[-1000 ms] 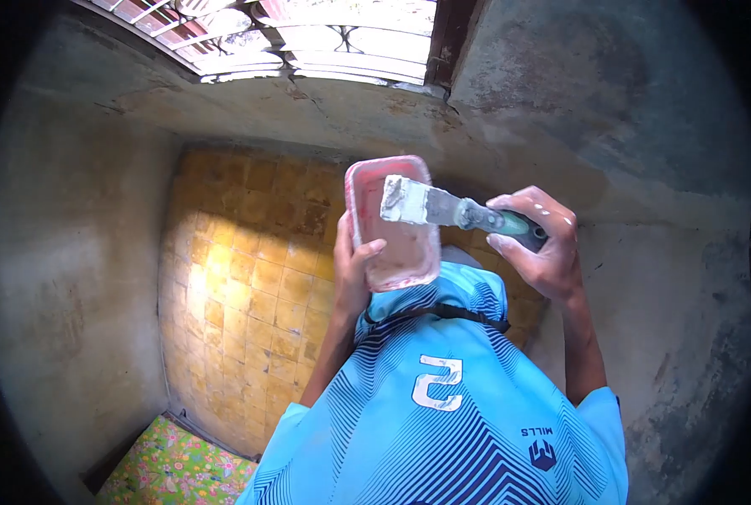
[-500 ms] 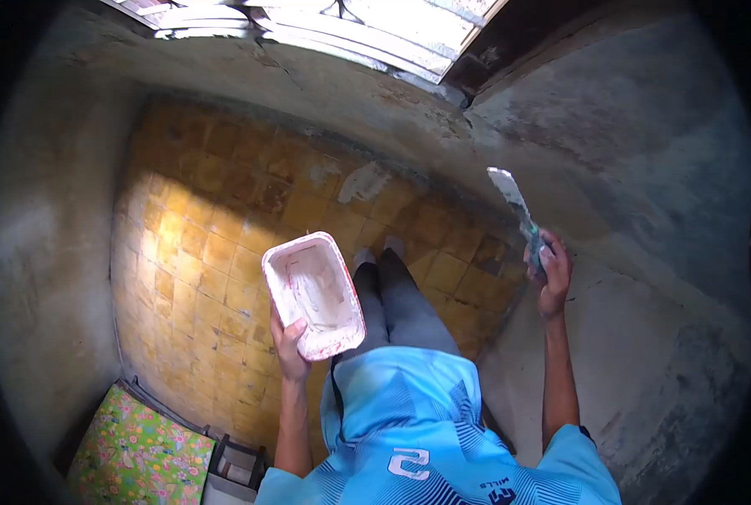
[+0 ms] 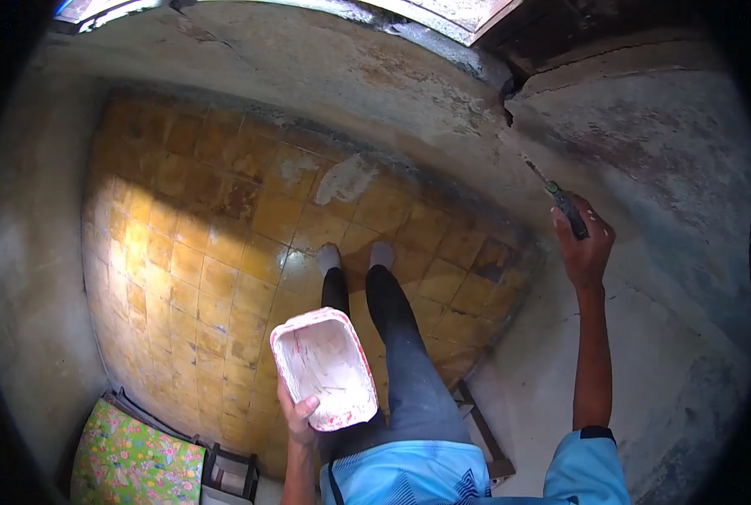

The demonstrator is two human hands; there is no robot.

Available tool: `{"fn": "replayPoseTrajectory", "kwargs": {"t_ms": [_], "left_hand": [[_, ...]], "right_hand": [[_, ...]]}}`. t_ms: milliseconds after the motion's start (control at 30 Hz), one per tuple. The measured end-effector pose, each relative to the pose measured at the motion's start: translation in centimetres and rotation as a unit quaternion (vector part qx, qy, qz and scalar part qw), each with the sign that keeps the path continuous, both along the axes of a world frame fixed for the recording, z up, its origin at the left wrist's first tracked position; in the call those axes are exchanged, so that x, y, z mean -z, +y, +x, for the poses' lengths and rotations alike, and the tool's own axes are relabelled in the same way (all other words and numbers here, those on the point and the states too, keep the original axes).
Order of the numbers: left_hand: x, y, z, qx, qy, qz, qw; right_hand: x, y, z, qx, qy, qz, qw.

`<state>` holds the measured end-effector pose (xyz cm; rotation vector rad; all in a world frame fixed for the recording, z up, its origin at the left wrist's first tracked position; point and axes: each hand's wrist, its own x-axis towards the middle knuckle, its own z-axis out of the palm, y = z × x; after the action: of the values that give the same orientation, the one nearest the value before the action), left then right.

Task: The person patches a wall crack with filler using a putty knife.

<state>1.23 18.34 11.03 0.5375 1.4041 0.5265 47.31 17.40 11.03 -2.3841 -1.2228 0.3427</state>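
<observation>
My left hand grips the lower left side of a white rectangular tub, thumb over its rim. The tub has red-smeared edges and a whitish paste coating its inside; it is held in front of my legs. Out to the right, my right hand is wrapped round the dark handle of a putty knife with a green collar. Its blade is seen nearly edge-on and points up and left, close to the wall below a dark crack near the corner.
A window lets in light at the top. Worn yellow tiles cover the floor, with a pale patch near the wall. A green floral-covered piece of furniture stands at lower left. Wooden legs show beside my right leg.
My right hand has moved right and turned the putty knife so its blade shows edge-on by the wall. The tub has dropped lower in view, and my feet now show fully.
</observation>
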Motion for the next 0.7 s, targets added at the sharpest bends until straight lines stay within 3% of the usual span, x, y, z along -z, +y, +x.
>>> {"fn": "replayPoseTrajectory", "kwargs": {"t_ms": [233,700], "left_hand": [[1.3,-0.4,-1.0,0.016,0.012,-0.025,1.0],[1.6,0.3,-1.2,0.02,0.004,-0.032,0.999]], "right_hand": [[-0.1,0.2,1.4,0.0,-0.004,-0.019,1.0],[-2.4,1.2,1.1,-0.02,-0.192,-0.03,0.981]]}}
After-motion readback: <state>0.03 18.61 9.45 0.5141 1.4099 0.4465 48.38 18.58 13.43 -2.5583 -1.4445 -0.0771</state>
